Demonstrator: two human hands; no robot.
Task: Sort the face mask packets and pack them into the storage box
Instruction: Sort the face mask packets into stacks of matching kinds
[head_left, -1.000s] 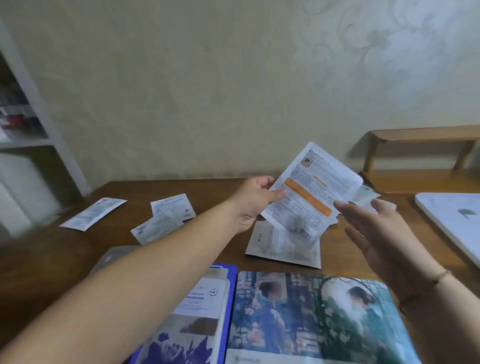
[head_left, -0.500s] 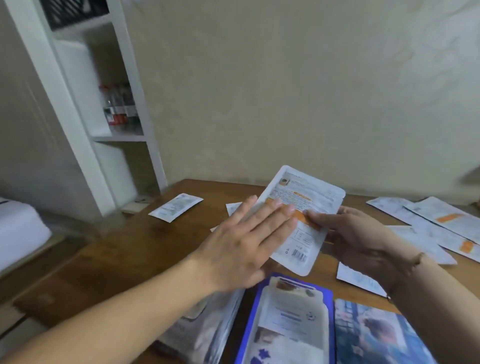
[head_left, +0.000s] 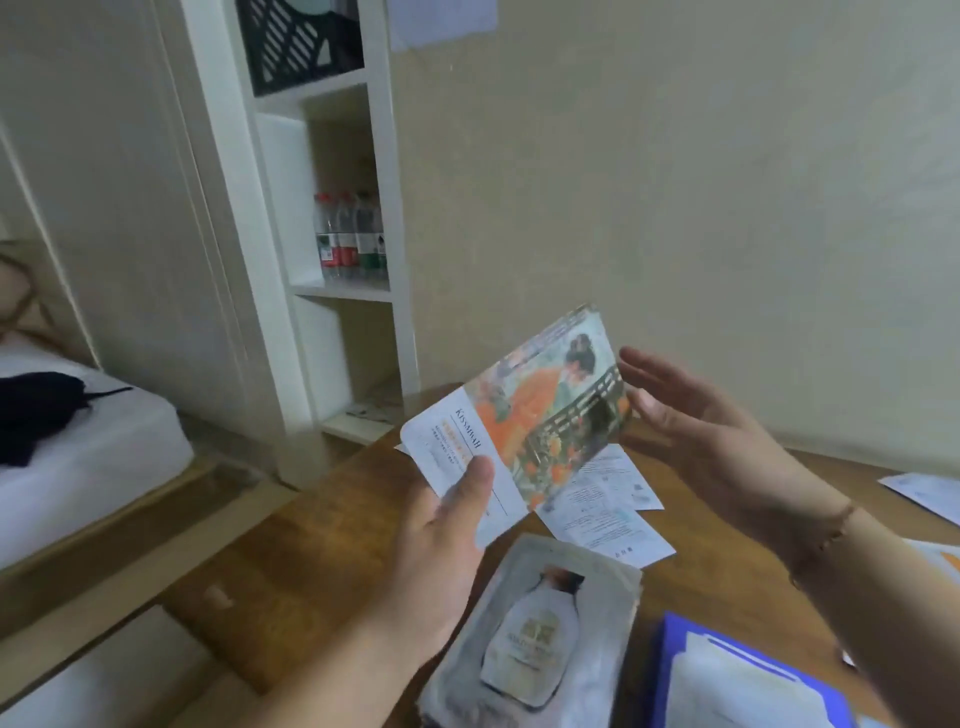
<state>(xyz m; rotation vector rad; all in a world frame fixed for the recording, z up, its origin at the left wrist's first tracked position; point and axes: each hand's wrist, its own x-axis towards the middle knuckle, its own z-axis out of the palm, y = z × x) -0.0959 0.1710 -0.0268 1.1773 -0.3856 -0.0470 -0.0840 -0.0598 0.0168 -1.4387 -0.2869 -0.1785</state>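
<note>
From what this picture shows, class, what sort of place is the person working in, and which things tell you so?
Most likely a bedroom at home. A bed with a white mattress stands at the left, a white shelf unit holds water bottles, and the packets lie on a wooden table.

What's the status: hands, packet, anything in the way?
Left hand grips illustrated packet above table. Right hand open at its far edge. Nothing blocking; storage box not identifiable.

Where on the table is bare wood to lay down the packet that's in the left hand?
Bare wood shows on the table left of the bottle-print packet, out to the table's near-left edge, under the left hand. Another patch lies beyond the right hand, toward the wall. It is crowded between the white packets and the blue-edged packet. The held packet fits left.
</note>
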